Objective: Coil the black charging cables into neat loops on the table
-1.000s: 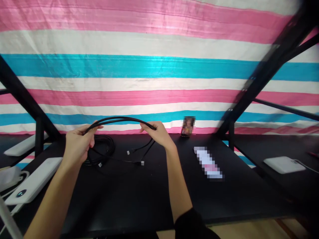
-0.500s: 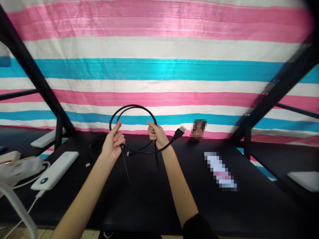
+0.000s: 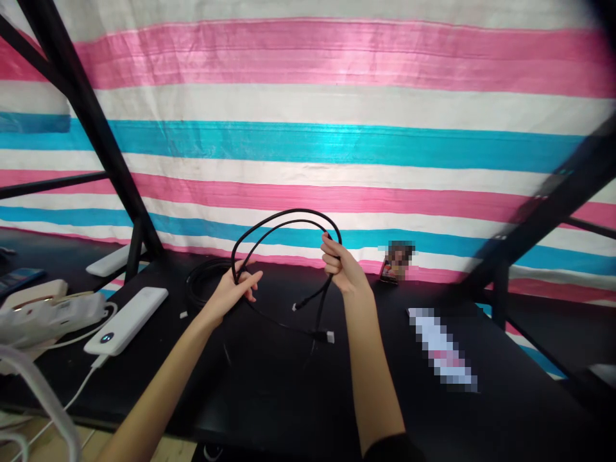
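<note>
A black cable (image 3: pixel 298 212) arches in a loop between my two hands, above the black table. My left hand (image 3: pixel 233 292) is closed round the loop's left side, its thumb stretched along and the other fingers curled. At the loop's right side, my right hand (image 3: pixel 342 264) pinches the cable between thumb and fingers. One end, with a flat metal plug (image 3: pixel 328 337), hangs low between the hands. Above it dangles a smaller plug (image 3: pixel 296 307) with a pale tip. Behind my left hand, a coil of black cable (image 3: pixel 197 282) lies on the table.
A white power bank (image 3: pixel 126 321) with a plugged-in white cable lies left, beside a white power strip (image 3: pixel 52 321). To the right are a blurred-out flat item (image 3: pixel 440 350) and a small upright item (image 3: pixel 397 263). Black frame bars (image 3: pixel 106 154) slope up on both sides before a striped sheet (image 3: pixel 308 147).
The view has swung slightly left. My right hand has drawn away from my left, widening the loop. The flat plug, earlier sticking out right of my right wrist, now hangs below between the hands.
</note>
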A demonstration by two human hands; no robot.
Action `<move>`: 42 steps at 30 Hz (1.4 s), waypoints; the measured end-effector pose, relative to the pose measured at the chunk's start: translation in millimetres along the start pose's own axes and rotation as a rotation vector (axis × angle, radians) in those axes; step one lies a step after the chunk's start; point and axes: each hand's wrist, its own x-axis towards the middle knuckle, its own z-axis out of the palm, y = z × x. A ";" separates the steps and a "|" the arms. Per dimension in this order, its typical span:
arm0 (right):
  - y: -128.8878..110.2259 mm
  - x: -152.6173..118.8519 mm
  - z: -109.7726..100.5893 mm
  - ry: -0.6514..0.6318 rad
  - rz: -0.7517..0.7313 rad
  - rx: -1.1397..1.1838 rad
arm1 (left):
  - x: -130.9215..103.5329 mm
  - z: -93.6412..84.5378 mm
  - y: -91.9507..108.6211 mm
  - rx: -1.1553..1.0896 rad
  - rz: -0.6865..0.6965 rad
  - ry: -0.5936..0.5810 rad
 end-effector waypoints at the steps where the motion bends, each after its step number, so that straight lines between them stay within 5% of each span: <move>1: -0.9 0.1 -1.0 0.016 -0.019 0.011 | -4.3 -1.3 -2.1 0.030 -0.029 -0.020; 7: -7.1 -0.2 -10.4 0.101 -0.131 0.032 | -35.5 -5.3 -13.4 0.039 -0.230 -0.282; 11: -11.2 -5.7 -9.1 0.108 -0.207 -0.021 | -41.2 -1.8 -19.8 -0.343 -0.191 -0.472; 14: -15.2 -11.3 -7.2 0.069 -0.204 -0.029 | -29.0 2.3 -21.3 -0.781 -0.158 -0.331; 17: -18.7 -18.0 -5.5 0.040 -0.226 -0.092 | -10.2 13.9 -24.5 -0.935 -0.289 -0.119; 20: -21.9 -25.9 -2.9 0.004 -0.248 -0.144 | 1.2 33.3 -28.8 -0.871 -0.380 -0.205; 24: -26.6 -31.0 -3.9 -0.018 -0.227 -0.096 | -2.0 44.1 -24.5 -0.866 -0.170 -0.356; 29: -31.8 -26.2 -16.0 0.055 -0.172 -0.026 | -10.2 6.3 -7.9 -0.818 -0.092 -0.328; 34: -36.2 -30.6 -13.6 0.003 -0.177 -0.053 | -16.7 -34.0 -0.2 -0.569 -0.070 -0.168; 42: -42.8 -42.8 -18.6 0.030 -0.248 -0.205 | -13.8 -93.6 30.9 0.182 0.303 0.375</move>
